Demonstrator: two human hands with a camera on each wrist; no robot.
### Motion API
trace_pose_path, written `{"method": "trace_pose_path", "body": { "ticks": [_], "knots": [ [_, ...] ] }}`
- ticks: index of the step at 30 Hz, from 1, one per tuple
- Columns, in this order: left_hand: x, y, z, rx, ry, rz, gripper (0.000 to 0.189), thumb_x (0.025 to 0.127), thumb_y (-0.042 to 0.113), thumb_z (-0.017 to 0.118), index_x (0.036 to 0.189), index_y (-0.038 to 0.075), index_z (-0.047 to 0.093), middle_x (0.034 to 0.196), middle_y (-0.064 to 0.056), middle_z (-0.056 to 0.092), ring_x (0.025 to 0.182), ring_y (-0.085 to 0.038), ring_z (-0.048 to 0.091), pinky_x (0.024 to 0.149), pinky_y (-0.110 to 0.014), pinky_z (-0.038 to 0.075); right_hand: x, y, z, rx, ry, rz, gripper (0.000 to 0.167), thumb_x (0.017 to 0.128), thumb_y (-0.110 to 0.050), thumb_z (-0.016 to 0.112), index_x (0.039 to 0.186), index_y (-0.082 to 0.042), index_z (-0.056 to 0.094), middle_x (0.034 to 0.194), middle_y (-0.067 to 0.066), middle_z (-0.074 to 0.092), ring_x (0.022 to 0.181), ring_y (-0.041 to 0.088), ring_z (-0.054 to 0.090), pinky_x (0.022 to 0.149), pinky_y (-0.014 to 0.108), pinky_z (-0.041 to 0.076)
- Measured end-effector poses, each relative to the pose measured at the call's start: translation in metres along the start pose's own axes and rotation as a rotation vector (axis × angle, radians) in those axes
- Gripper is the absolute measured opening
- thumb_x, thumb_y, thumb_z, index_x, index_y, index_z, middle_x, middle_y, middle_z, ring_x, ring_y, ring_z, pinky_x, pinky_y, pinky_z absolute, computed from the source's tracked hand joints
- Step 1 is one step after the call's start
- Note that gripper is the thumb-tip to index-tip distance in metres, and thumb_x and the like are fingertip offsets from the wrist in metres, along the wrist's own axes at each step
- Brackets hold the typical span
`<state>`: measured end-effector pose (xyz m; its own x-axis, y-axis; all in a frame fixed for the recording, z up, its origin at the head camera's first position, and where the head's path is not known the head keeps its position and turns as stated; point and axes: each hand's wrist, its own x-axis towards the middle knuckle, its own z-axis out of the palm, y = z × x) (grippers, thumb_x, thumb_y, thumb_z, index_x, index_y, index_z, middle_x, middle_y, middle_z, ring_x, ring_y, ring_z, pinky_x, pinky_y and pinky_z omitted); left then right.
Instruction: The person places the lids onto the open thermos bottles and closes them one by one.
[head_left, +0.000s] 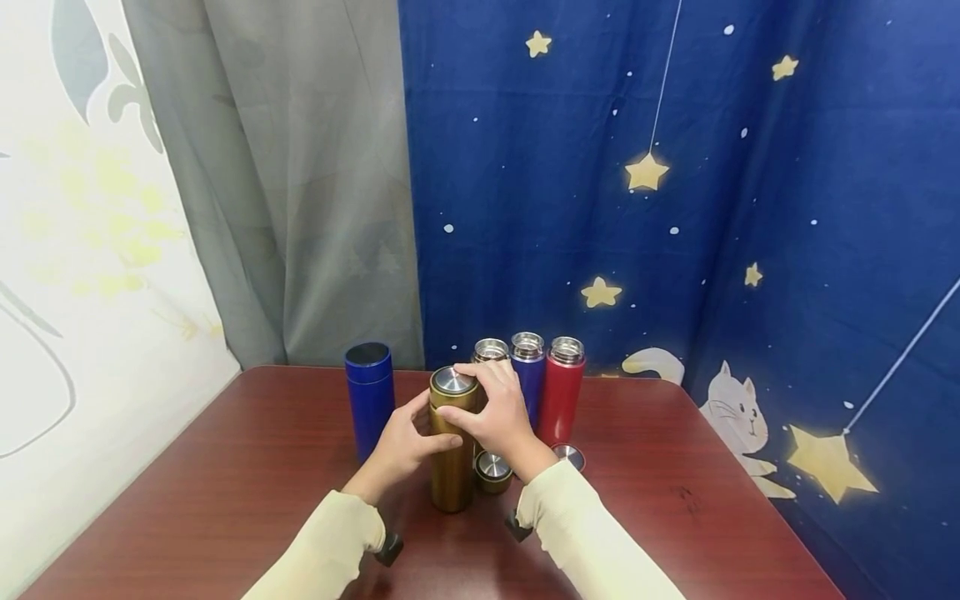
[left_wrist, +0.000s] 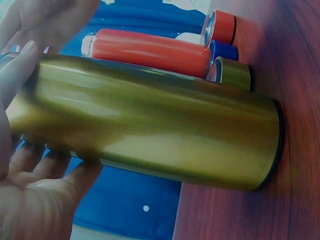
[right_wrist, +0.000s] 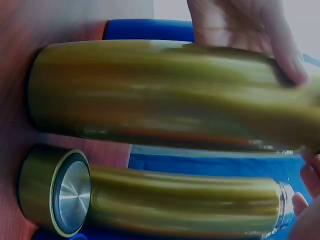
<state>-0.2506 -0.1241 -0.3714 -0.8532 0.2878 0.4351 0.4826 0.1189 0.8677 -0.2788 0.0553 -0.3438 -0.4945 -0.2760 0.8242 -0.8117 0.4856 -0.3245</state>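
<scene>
A gold vacuum flask with its lid on stands upright at the table's middle. My left hand grips its upper body, thumb across the front and fingers behind. Around the steel-topped lid curl the thumb and fingers of my right hand. Just right of the flask lies a loose gold lid, steel side up. Behind the right hand stands a second gold flask, lidless, its steel neck bare. The left wrist view also shows a loose blue lid and a loose red lid.
A lidless blue flask and a lidless red flask stand at the back right. To the left is a closed blue flask. The reddish-brown table ends near a blue curtain with stars.
</scene>
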Motion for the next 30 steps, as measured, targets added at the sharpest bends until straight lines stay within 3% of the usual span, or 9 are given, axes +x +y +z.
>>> {"method": "trace_pose_path", "body": {
  "ticks": [4, 7, 9, 14, 17, 23, 30],
  "knots": [
    [-0.002, 0.012, 0.000, -0.013, -0.014, 0.022, 0.070, 0.080, 0.001, 0.078, 0.142, 0.000, 0.045, 0.132, -0.016, 0.058, 0.111, -0.029, 0.062, 0.090, -0.033, 0.052, 0.000, -0.003, 0.005, -0.058, 0.030, 0.027, 0.058, 0.070, -0.050, 0.081, 0.111, -0.013, 0.064, 0.106, 0.001, 0.063, 0.100, 0.020, 0.050, 0.087, 0.039, 0.041],
    [-0.002, 0.006, 0.000, -0.019, -0.012, 0.027, 0.071, 0.080, 0.002, 0.078, 0.142, 0.000, 0.044, 0.132, -0.016, 0.058, 0.111, -0.029, 0.062, 0.090, -0.033, 0.052, -0.001, -0.005, 0.005, -0.016, -0.032, 0.080, 0.060, 0.075, -0.052, 0.076, 0.116, -0.012, 0.057, 0.112, 0.003, 0.059, 0.104, 0.021, 0.047, 0.089, 0.040, 0.041],
    [-0.001, 0.000, 0.000, -0.013, -0.007, 0.025, 0.072, 0.080, 0.003, 0.079, 0.143, 0.002, 0.044, 0.132, -0.016, 0.057, 0.112, -0.029, 0.061, 0.090, -0.033, 0.052, -0.003, -0.006, 0.003, 0.100, -0.104, 0.133, 0.062, 0.080, -0.047, 0.072, 0.126, -0.012, 0.051, 0.122, 0.005, 0.054, 0.113, 0.022, 0.045, 0.095, 0.042, 0.041],
    [0.001, -0.015, 0.000, 0.006, 0.001, 0.016, 0.076, 0.080, 0.006, 0.080, 0.146, 0.007, 0.042, 0.133, -0.013, 0.058, 0.114, -0.027, 0.061, 0.092, -0.034, 0.051, -0.004, -0.002, -0.004, 0.508, -0.249, 0.221, 0.072, 0.086, -0.021, 0.063, 0.149, -0.012, 0.031, 0.146, 0.012, 0.042, 0.132, 0.026, 0.041, 0.108, 0.046, 0.035],
    [0.002, -0.017, -0.001, 0.007, 0.010, 0.022, 0.076, 0.079, 0.008, 0.081, 0.145, 0.009, 0.044, 0.131, -0.011, 0.060, 0.112, -0.025, 0.062, 0.092, -0.034, 0.051, -0.002, 0.000, -0.007, 0.631, -0.276, 0.218, 0.074, 0.085, -0.013, 0.058, 0.152, -0.009, 0.028, 0.147, 0.015, 0.042, 0.131, 0.029, 0.044, 0.108, 0.043, 0.034],
    [0.001, -0.016, -0.002, 0.027, 0.025, 0.018, 0.076, 0.077, 0.011, 0.083, 0.143, 0.008, 0.046, 0.127, -0.011, 0.062, 0.110, -0.025, 0.064, 0.091, -0.034, 0.052, -0.002, 0.000, -0.011, 0.630, -0.231, 0.201, 0.067, 0.084, -0.002, 0.056, 0.147, 0.003, 0.035, 0.147, 0.019, 0.042, 0.128, 0.035, 0.047, 0.108, 0.042, 0.035],
    [0.001, -0.015, -0.002, 0.059, 0.029, 0.014, 0.076, 0.078, 0.014, 0.083, 0.144, 0.009, 0.046, 0.127, -0.010, 0.062, 0.110, -0.024, 0.064, 0.092, -0.034, 0.051, -0.009, 0.002, -0.010, 0.574, -0.119, 0.201, 0.061, 0.080, -0.005, 0.056, 0.141, -0.002, 0.047, 0.137, 0.018, 0.053, 0.124, 0.031, 0.052, 0.105, 0.045, 0.038]
  ]
}}
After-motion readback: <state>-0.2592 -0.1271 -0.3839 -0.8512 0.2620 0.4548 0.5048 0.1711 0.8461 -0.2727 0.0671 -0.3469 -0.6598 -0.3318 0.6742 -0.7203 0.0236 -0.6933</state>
